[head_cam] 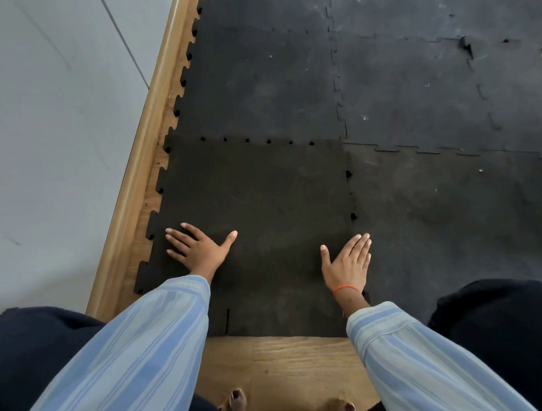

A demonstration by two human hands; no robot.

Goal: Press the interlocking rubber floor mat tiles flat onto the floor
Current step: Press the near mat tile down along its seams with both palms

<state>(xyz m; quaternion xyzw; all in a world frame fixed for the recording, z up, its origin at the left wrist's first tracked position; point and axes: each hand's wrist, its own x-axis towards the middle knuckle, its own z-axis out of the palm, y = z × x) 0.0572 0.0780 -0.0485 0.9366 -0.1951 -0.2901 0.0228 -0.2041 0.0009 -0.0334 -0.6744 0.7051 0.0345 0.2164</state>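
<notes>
A dark rubber mat tile (257, 193) with jigsaw edges lies nearest me on the wooden floor. My left hand (197, 248) rests flat on its left part, fingers spread, palm down. My right hand (348, 264) lies flat near the tile's right edge, fingers together, an orange thread around the wrist. Neither hand holds anything. Small gaps show along the tile's far seam (258, 141) and right seam (351, 196). More black tiles (413, 86) are joined beyond and to the right.
A wooden skirting board (144, 142) and a grey wall (51, 120) run along the left. Bare wood floor (284, 361) shows in front of the tile's near edge. My knees in dark trousers flank the tile, my toes below.
</notes>
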